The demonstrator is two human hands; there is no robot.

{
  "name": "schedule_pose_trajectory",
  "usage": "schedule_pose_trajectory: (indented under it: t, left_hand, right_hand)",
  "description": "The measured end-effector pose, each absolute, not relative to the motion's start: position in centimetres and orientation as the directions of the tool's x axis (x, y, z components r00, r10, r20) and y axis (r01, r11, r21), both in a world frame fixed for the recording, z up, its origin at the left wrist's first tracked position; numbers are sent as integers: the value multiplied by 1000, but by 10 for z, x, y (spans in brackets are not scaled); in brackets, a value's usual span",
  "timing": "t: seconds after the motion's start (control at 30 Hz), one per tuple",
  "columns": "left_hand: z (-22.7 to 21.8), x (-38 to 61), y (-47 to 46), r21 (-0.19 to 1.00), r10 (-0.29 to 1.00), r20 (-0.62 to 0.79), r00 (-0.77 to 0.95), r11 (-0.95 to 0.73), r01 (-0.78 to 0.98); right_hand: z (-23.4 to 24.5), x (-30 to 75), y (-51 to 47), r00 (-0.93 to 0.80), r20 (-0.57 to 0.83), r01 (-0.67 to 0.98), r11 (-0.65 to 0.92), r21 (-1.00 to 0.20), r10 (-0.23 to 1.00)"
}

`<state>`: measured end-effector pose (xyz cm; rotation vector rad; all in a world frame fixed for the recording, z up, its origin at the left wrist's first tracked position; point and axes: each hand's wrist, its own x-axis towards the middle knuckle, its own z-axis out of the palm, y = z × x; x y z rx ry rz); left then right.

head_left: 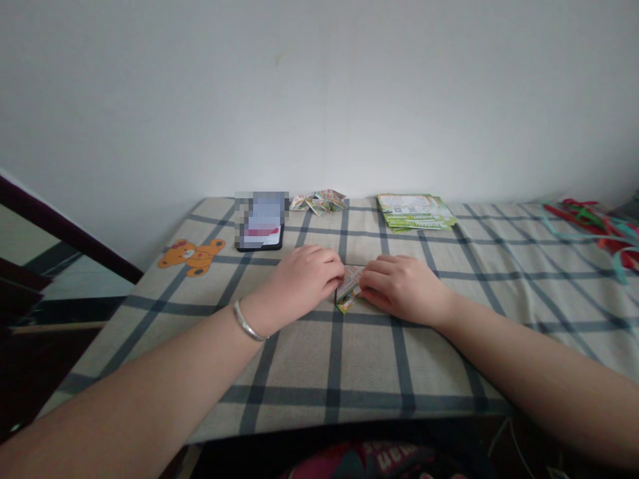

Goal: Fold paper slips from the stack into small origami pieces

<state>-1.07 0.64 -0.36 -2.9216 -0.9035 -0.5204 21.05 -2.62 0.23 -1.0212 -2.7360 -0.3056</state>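
Between my hands, a small folded piece of printed paper (348, 287) in green, white and orange lies on the checked tablecloth. My left hand (312, 273) has its fingers curled closed at the paper's left edge, a metal bangle (245, 322) around that wrist. From the other side, my right hand (399, 286) is closed on the paper's right part, hiding some of it. Several folded paper pieces (319, 201) of similar print sit farther back, near the wall. Behind my right hand is a stack of green and white printed sheets (415, 211).
A phone (262, 223), partly blurred out, rests at the back left. An orange bear figure (192, 256) is on the cloth nearer the left edge. Red, green and teal ribbons (599, 226) are heaped at the far right. The tablecloth (289, 372) meets a white wall (319, 100).
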Motion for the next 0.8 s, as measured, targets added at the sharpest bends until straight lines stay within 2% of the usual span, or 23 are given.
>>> schedule_pose_trajectory:
  t: [0.37, 0.47, 0.63, 0.8]
  left_hand:
    - [-1, -9, 5, 80, 588, 376, 716, -790, 607]
    - [-3, -13, 12, 129, 584, 374, 721, -802, 583]
    - [-9, -22, 29, 322, 501, 330, 800, -856, 404]
    - [-9, -21, 26, 307, 510, 331, 794, -854, 420]
  right_hand:
    - [6, 218, -19, -701, 242, 703, 706, 83, 671]
    - [6, 219, -20, -702, 256, 703, 705, 96, 665]
    - [7, 217, -23, -712, 260, 695, 706, 133, 652]
    - [8, 215, -26, -715, 277, 692, 705, 153, 642]
